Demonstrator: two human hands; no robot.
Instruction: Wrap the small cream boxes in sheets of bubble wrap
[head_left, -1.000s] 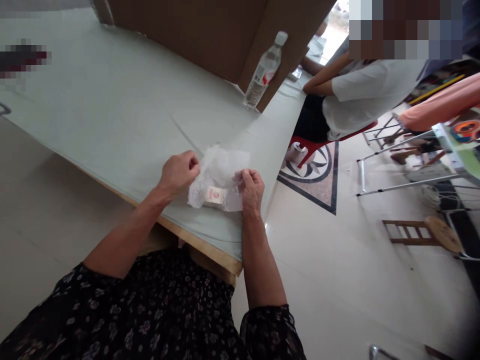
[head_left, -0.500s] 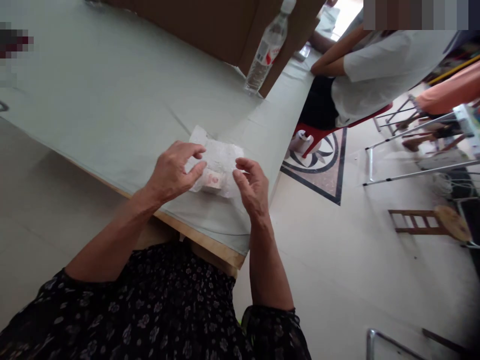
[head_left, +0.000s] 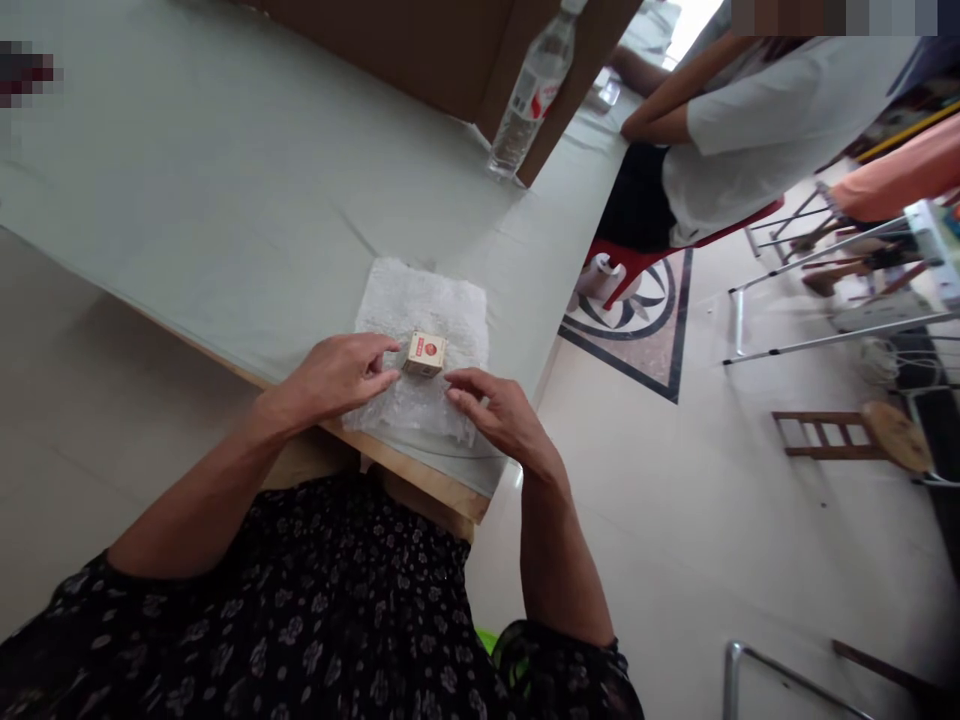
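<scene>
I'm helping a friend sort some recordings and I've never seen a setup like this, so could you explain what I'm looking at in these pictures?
No machine is at work here, just a person's two bare hands. Every picture comes from one camera worn on that person's head, looking forward and down, so the arms enter from the bottom. On the pale table lies a white wrapping sheet, which looks like bubble wrap, with a small printed box on it. The left hand and the right hand are open on either side of the box; neither grips it, though I can't tell whether any fingertip touches it. Farther back stands a clear bottle against a brown panel, and another person in a white top sits beyond.
</scene>
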